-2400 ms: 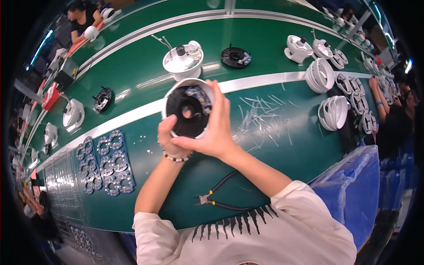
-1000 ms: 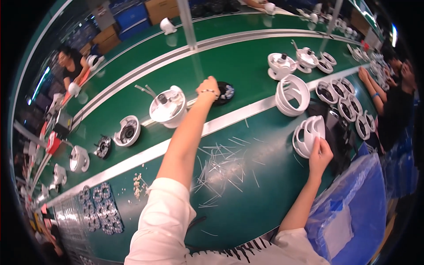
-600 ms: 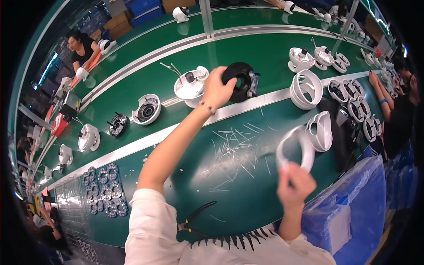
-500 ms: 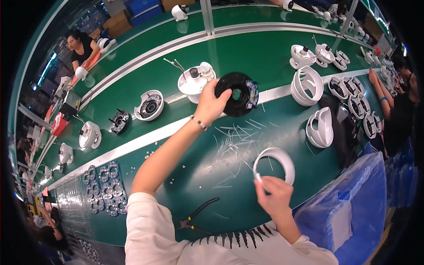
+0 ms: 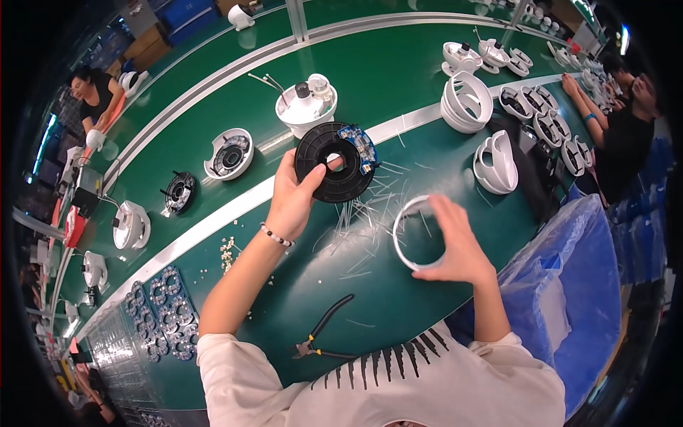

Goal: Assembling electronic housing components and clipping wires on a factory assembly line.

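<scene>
Left hand (image 5: 293, 198) grips black disc (image 5: 334, 161); right hand (image 5: 455, 242) (fingers curled) clasps white ring (image 5: 407, 229).

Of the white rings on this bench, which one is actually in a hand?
The single white ring gripped by the right hand, near the bench's front edge. The other white rings sit stacked and untouched farther back on the right.

Over the green bench (image 5: 398, 299), the left hand (image 5: 293, 196) grips a black ring assembly (image 5: 334, 161) while the right hand (image 5: 455, 242) holds a white ring (image 5: 413, 233).
</scene>
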A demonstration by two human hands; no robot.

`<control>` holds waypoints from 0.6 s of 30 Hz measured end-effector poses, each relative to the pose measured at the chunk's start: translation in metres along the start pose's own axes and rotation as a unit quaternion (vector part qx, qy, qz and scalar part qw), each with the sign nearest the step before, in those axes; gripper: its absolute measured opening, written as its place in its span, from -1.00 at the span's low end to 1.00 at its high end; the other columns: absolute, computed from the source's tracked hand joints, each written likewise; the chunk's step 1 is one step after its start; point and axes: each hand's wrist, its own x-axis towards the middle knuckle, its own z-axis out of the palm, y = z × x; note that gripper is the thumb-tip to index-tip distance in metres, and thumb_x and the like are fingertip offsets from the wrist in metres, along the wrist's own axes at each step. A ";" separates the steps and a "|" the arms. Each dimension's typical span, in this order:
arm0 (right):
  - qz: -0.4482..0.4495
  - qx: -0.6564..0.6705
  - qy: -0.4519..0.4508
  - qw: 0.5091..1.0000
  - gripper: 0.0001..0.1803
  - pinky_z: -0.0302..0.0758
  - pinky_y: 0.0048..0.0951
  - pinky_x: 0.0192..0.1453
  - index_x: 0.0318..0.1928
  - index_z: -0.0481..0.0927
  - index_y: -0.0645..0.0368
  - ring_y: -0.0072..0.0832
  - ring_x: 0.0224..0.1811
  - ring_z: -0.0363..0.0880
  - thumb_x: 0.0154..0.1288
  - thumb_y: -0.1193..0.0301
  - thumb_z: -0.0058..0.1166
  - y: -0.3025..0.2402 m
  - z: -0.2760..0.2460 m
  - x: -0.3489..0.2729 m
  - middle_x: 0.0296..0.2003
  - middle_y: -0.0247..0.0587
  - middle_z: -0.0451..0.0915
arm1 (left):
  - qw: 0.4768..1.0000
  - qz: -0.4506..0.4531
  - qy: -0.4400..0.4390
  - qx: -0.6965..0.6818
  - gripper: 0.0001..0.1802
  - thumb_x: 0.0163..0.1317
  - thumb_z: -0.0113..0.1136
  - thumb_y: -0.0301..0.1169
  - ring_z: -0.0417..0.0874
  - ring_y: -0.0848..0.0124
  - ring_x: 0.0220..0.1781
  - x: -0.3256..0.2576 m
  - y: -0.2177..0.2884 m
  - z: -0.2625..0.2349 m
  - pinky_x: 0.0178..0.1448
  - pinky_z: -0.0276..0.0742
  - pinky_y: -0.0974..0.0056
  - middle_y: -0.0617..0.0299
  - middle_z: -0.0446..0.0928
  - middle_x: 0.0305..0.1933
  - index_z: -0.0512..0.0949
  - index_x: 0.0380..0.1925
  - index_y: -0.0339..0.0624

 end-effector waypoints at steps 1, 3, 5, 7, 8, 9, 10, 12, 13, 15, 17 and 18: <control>-0.024 0.043 0.105 0.993 0.26 0.02 -0.20 0.28 0.25 -0.05 0.26 -0.06 0.24 0.03 -0.54 0.23 0.43 0.000 0.000 0.002 0.21 0.07 0.04 | 1.000 0.015 -0.013 -0.012 -0.61 0.13 -0.01 -0.59 0.47 0.41 -0.03 -0.002 -0.004 0.002 0.02 0.45 0.33 0.10 0.38 -0.03 0.19 -0.02 -0.31; -0.036 0.323 0.241 0.914 0.23 0.13 -0.33 0.23 0.24 -0.08 0.34 -0.27 0.22 0.12 -0.46 0.28 0.44 -0.013 0.000 0.019 0.16 0.04 0.13 | 0.999 0.029 -0.036 -0.022 -0.60 0.14 -0.05 -0.61 0.41 0.44 0.02 -0.007 -0.013 0.008 0.11 0.36 0.34 0.13 0.36 0.00 0.17 0.01 -0.30; -0.020 0.471 0.258 0.844 0.25 0.11 -0.36 0.24 0.24 -0.13 0.38 -0.29 0.24 0.08 -0.44 0.32 0.45 -0.034 0.002 0.041 0.18 0.06 0.07 | 0.997 0.041 -0.065 0.007 -0.56 0.15 -0.03 -0.58 0.37 0.44 0.05 -0.011 -0.023 0.014 0.16 0.27 0.34 0.14 0.35 0.01 0.15 0.04 -0.30; -0.051 0.367 0.239 0.897 0.27 0.11 -0.30 0.24 0.23 -0.15 0.39 -0.19 0.22 0.10 -0.42 0.23 0.46 -0.040 0.018 0.059 0.14 0.16 0.08 | 0.994 0.065 -0.083 -0.014 -0.50 0.17 -0.04 -0.55 0.29 0.45 0.12 -0.015 -0.037 0.021 0.21 0.18 0.33 0.14 0.29 0.09 0.10 0.12 -0.28; -0.031 0.278 0.216 0.935 0.27 0.13 -0.26 0.22 0.22 -0.15 0.42 -0.10 0.18 0.13 -0.41 0.16 0.44 -0.044 0.021 0.063 0.08 0.22 0.12 | 0.991 0.068 -0.116 0.007 -0.45 0.22 -0.08 -0.37 0.23 0.39 0.19 -0.017 -0.036 0.026 0.25 0.13 0.26 0.14 0.21 0.16 0.03 0.18 -0.23; -0.025 0.279 0.222 0.934 0.28 0.14 -0.24 0.21 0.22 -0.15 0.43 -0.07 0.16 0.14 -0.41 0.13 0.43 -0.042 0.025 0.065 0.06 0.23 0.12 | 0.984 0.039 -0.148 -0.087 -0.40 0.22 -0.13 -0.22 0.18 0.33 0.23 -0.020 -0.031 0.030 0.26 0.10 0.20 0.14 0.15 0.21 -0.01 0.20 -0.19; -0.019 0.279 0.228 0.932 0.28 0.14 -0.23 0.20 0.21 -0.16 0.44 -0.05 0.15 0.14 -0.41 0.10 0.43 -0.040 0.029 0.066 0.04 0.24 0.13 | 0.967 0.010 -0.178 -0.180 -0.33 0.22 -0.18 -0.07 0.13 0.27 0.27 -0.023 -0.023 0.033 0.28 0.07 0.14 0.14 0.09 0.25 -0.05 0.23 -0.15; -0.027 0.327 0.215 0.920 0.27 0.09 -0.26 0.25 0.23 -0.18 0.41 -0.11 0.23 0.04 -0.39 0.18 0.42 -0.047 0.030 0.063 0.15 0.24 0.01 | 0.924 -0.078 -0.222 -0.300 -0.14 0.11 -0.41 0.27 0.00 0.14 0.33 -0.025 -0.012 0.030 0.33 -0.07 0.01 0.11 -0.05 0.32 -0.14 0.27 -0.08; -0.044 0.296 0.219 0.929 0.30 0.14 -0.21 0.21 0.22 -0.18 0.43 -0.03 0.18 0.10 -0.40 0.08 0.41 -0.047 0.033 0.063 0.07 0.25 0.09 | 0.905 -0.125 -0.221 -0.342 -0.09 0.07 -0.44 0.33 0.07 0.14 0.31 -0.021 -0.013 0.025 0.33 -0.04 0.02 0.07 0.00 0.30 -0.08 0.25 -0.12; -0.049 0.197 0.194 0.960 0.34 0.14 -0.16 0.20 0.21 -0.22 0.43 -0.04 0.19 0.03 -0.42 0.04 0.41 -0.067 0.029 0.063 0.07 0.25 0.10 | 0.921 -0.184 -0.157 -0.305 -0.14 0.10 -0.42 0.30 0.27 0.14 0.19 -0.016 -0.015 0.017 0.26 0.17 0.07 -0.01 0.21 0.17 0.11 0.17 -0.20; -0.041 0.204 0.177 0.962 0.33 0.14 -0.15 0.20 0.21 -0.21 0.43 -0.03 0.19 0.02 -0.42 0.04 0.41 -0.070 0.029 0.064 0.08 0.26 0.09 | 0.931 -0.175 -0.132 -0.291 -0.27 0.17 -0.37 0.18 0.32 0.19 0.15 -0.016 -0.020 0.017 0.21 0.25 0.08 0.02 0.29 0.11 0.20 0.11 -0.20; -0.032 0.208 0.163 0.964 0.32 0.14 -0.14 0.19 0.21 -0.20 0.42 -0.02 0.19 0.01 -0.41 0.03 0.40 -0.070 0.029 0.065 0.09 0.26 0.07 | 0.944 -0.159 -0.110 -0.268 -0.33 0.19 -0.36 0.11 0.36 0.20 0.11 -0.015 -0.019 0.017 0.19 0.28 0.08 0.03 0.32 0.08 0.24 0.08 -0.21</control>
